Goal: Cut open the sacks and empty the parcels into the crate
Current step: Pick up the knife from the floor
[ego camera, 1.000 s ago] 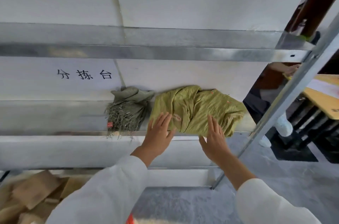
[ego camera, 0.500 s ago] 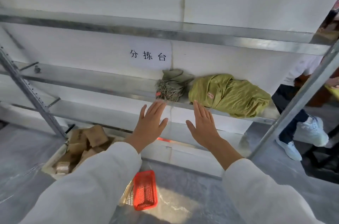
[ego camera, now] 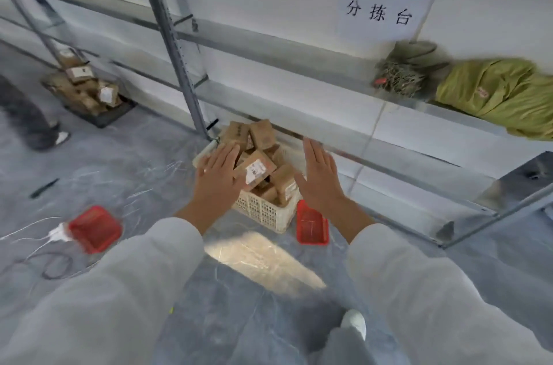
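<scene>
Left hand (ego camera: 217, 176): stretched flat, fingers straight and close together, holding nothing; it hung over the left edge of the crate (ego camera: 263, 210).
Right hand (ego camera: 321, 177): just as flat and empty, over the crate's right edge.
Crate: cream lattice plastic, standing on the floor below the metal shelf (ego camera: 329, 104).
Parcels (ego camera: 257, 167): brown cardboard boxes, some with white labels, heaped above the crate's rim.
Green sack (ego camera: 502, 92): crumpled on the shelf, up and well to the right of the crate.
Frayed sack (ego camera: 401, 74): grey-green, on the same shelf, nearer the crate than the green one.
Red basket (ego camera: 312, 224): on the floor just beside the crate's right corner.
Second red basket (ego camera: 94, 228): well to the crate's left.
Paper sign (ego camera: 380, 13): on the wall, above and right of the crate.
</scene>
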`<action>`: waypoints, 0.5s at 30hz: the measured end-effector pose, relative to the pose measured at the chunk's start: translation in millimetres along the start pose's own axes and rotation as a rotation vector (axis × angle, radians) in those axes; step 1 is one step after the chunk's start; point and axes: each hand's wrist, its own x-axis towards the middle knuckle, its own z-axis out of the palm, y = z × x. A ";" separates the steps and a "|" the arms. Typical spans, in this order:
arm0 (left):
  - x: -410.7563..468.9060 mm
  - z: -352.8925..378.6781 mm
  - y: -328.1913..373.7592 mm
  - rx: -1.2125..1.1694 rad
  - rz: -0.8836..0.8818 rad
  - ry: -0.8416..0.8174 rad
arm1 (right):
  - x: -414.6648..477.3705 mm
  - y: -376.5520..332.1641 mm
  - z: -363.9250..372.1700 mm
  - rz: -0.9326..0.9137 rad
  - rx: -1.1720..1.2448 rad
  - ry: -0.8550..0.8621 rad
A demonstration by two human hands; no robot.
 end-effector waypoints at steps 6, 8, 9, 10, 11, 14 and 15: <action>-45.7 -11.5 -84.1 -0.020 -0.131 -0.015 | -15.3 -76.9 62.5 -0.097 0.077 -0.023; -53.1 -7.7 -100.0 -0.046 -0.199 -0.027 | -15.3 -82.9 77.8 -0.106 0.065 -0.073; -56.7 -6.6 -106.9 -0.064 -0.244 -0.036 | -12.6 -84.5 84.4 -0.105 0.057 -0.102; -61.8 -6.0 -114.2 -0.075 -0.290 -0.045 | -8.4 -87.9 91.4 -0.103 0.058 -0.131; -64.8 -6.2 -120.9 -0.082 -0.326 -0.046 | -2.0 -92.2 97.5 -0.100 0.067 -0.145; -65.1 -11.2 -139.3 -0.085 -0.346 -0.036 | 20.9 -110.2 114.2 -0.091 0.078 -0.175; -62.5 -14.9 -146.3 -0.079 -0.350 -0.029 | 28.5 -118.7 119.5 -0.089 0.080 -0.185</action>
